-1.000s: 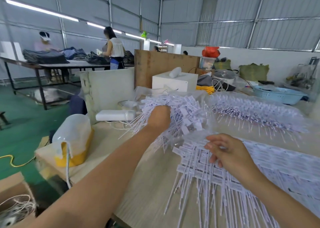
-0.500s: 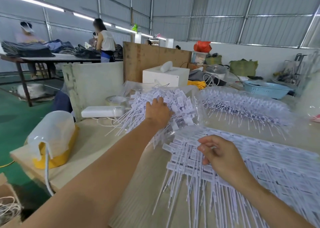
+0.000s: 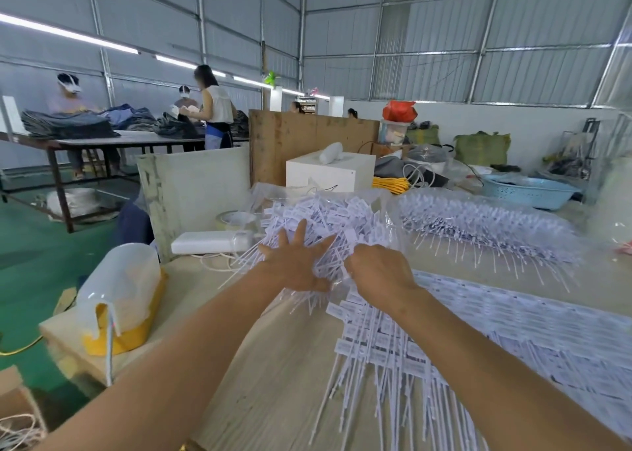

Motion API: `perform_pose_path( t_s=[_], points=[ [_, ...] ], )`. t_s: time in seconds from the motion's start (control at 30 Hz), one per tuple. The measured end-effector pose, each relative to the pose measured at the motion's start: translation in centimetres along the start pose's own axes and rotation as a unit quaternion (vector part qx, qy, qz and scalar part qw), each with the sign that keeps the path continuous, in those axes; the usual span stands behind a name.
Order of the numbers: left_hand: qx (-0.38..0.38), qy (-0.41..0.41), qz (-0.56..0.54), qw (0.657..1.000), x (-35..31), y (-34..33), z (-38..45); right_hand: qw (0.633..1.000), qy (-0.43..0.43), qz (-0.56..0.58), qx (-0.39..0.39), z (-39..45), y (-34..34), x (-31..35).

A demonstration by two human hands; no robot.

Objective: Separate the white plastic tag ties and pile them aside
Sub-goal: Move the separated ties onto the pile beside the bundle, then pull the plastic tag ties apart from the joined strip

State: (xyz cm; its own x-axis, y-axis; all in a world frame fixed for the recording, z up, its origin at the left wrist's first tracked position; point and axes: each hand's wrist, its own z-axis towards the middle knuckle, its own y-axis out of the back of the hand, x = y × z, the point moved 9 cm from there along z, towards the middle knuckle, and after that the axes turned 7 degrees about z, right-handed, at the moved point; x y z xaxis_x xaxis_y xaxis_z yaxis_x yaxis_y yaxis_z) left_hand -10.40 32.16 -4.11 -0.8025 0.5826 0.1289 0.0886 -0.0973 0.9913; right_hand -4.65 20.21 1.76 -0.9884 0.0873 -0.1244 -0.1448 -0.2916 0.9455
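Observation:
A loose heap of white plastic tag ties [image 3: 345,218] lies on the wooden table [image 3: 270,375] ahead of me. My left hand [image 3: 294,262] lies on the heap's near edge with fingers spread and straight. My right hand [image 3: 379,272] is just to its right, fingers curled down into ties and clear plastic wrap at the heap's right edge; its fingertips are hidden. A flat sheet of joined tag ties [image 3: 478,341] spreads over the table under my right forearm.
A clear bag of more tag ties [image 3: 485,225] lies at the back right, a blue basket [image 3: 530,190] behind it. A white box [image 3: 328,173], a tape roll [image 3: 236,219] and a white and yellow plastic jug [image 3: 119,293] stand left. People work at a far table.
My right hand left the flat sheet and moved up and left to the heap beside my left hand. My left hand's fingers have spread out on the heap.

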Motion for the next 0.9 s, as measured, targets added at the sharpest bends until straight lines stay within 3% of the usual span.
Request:
perform_pose_path(
  t_s=[0.13,0.3,0.43,0.53,0.67,0.77,0.9],
  points=[
    [-0.007,0.041,0.023,0.999,-0.1,0.5,0.8,0.98,0.058,0.141,-0.128,-0.8,3.5,0.4],
    [-0.014,0.074,0.023,0.997,0.8,1.6,2.0,0.906,0.137,0.277,-0.289,-4.9,7.2,-0.8],
    [-0.015,0.122,0.024,0.992,1.5,1.7,2.8,0.873,0.13,0.318,-0.347,-7.1,8.2,-2.6],
    [-0.02,0.134,0.016,0.991,0.7,0.9,2.9,0.908,0.132,0.258,-0.303,-8.0,7.0,-2.8],
    [-0.033,0.098,0.028,0.994,-1.7,0.5,2.5,0.982,0.027,0.124,-0.137,-7.6,4.0,-5.2],
    [-0.042,0.069,0.015,0.997,-3.3,0.7,2.0,0.998,0.04,0.024,-0.049,-7.5,2.6,-4.3],
    [-0.042,0.099,-0.014,0.994,-2.0,0.7,1.5,0.997,0.034,-0.065,0.012,-7.1,2.0,-2.7]
  ],
)
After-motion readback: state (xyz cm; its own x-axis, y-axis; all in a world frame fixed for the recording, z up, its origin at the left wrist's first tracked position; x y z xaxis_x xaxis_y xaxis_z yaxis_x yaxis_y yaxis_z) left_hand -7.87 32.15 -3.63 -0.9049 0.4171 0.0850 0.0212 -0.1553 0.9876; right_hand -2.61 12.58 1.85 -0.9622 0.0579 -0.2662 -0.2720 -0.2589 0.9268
